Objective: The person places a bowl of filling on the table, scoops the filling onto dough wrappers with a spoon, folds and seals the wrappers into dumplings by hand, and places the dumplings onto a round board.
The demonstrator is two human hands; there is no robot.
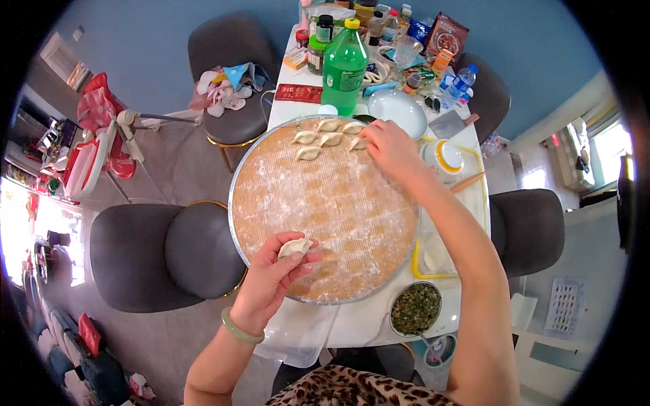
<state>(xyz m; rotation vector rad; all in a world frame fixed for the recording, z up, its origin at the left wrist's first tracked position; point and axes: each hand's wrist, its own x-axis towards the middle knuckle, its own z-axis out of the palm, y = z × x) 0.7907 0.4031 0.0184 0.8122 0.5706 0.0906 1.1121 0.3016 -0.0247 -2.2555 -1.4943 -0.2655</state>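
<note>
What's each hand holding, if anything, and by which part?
Left hand: a dumpling, pinched between thumb and fingers, thumb on its near side. Right hand: at a second dumpling on the round tray; can't tell whether it's gripped.

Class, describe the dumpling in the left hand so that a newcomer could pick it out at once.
Find the large round floured board on the white table, then the left hand over its near left part. Between thumb and fingers is a pale, folded dumpling. Unlike the other dumplings, grouped at the board's far end, it is alone at the near side.
</note>
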